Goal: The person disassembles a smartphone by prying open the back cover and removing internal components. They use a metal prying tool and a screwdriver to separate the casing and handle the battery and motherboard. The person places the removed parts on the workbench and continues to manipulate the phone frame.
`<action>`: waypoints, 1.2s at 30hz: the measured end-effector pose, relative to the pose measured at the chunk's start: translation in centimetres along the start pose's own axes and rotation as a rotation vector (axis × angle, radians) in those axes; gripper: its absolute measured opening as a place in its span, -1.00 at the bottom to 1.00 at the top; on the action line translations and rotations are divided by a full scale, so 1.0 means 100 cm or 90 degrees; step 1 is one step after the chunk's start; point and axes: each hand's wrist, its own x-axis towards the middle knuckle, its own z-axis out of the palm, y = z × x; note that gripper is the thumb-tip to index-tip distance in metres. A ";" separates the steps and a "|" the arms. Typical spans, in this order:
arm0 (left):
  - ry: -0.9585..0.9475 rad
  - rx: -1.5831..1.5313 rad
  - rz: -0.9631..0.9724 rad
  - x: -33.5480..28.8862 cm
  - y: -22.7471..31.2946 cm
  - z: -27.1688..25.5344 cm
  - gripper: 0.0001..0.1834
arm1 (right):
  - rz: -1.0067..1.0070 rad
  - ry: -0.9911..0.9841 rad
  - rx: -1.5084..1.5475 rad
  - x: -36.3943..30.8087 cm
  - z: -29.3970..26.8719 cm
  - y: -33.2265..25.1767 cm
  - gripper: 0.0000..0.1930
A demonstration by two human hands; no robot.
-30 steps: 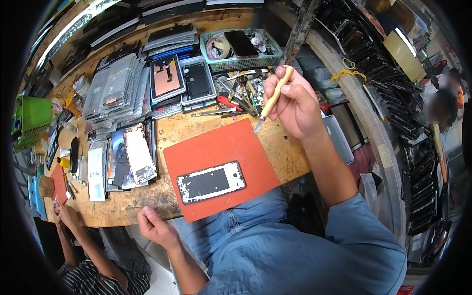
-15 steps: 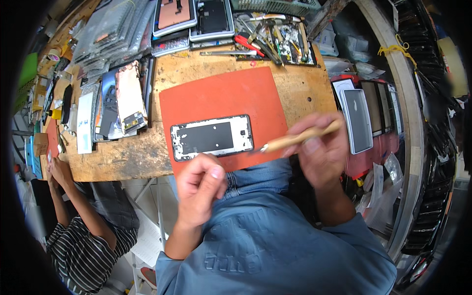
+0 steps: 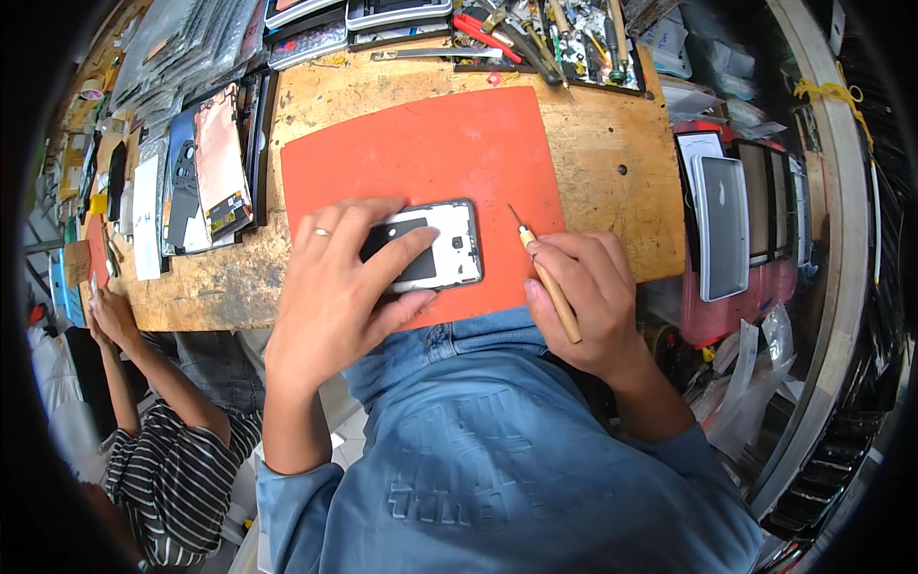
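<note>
A phone frame [image 3: 461, 256] with a black rim, white patches and a dark middle panel lies flat on the red mat [image 3: 449, 143]. My left hand [image 3: 335, 277] is over its left part, the thumb at the near edge and fingers reaching to the far edge, holding it; that end is hidden. In my right hand [image 3: 598, 301], closed around it, is a wooden-handled scraper [image 3: 557, 298] with a thin dark tip. Its tip points up and away over the mat, just right of the frame and apart from it.
Tools including red-handled pliers [image 3: 486, 36] lie in a tray at the back. Phone panels [image 3: 220, 158] and bubble-wrap sheets [image 3: 172, 62] are piled at the left. Tablet panels [image 3: 722, 230] stand off the right edge of the wooden table [image 3: 612, 191]. Another person [image 3: 186, 469] sits at the left.
My left hand has moved up from the near edge of the mat onto the frame, which now sits slightly turned. The scraper has swung from lying sideways to pointing away from me.
</note>
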 end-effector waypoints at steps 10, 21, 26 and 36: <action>0.075 0.072 -0.152 -0.010 0.024 0.002 -0.39 | -0.057 -0.044 -0.022 -0.004 0.006 -0.010 -0.59; 0.054 0.009 -0.216 -0.019 0.040 0.009 -0.42 | -0.100 -0.010 0.034 -0.008 0.024 -0.021 -0.64; 0.059 -0.002 -0.224 -0.017 0.040 0.006 -0.41 | -0.098 0.006 0.019 -0.010 0.026 -0.021 -0.67; 0.064 -0.017 -0.230 -0.018 0.039 0.009 -0.41 | -0.112 0.017 -0.022 -0.010 0.032 -0.022 -0.74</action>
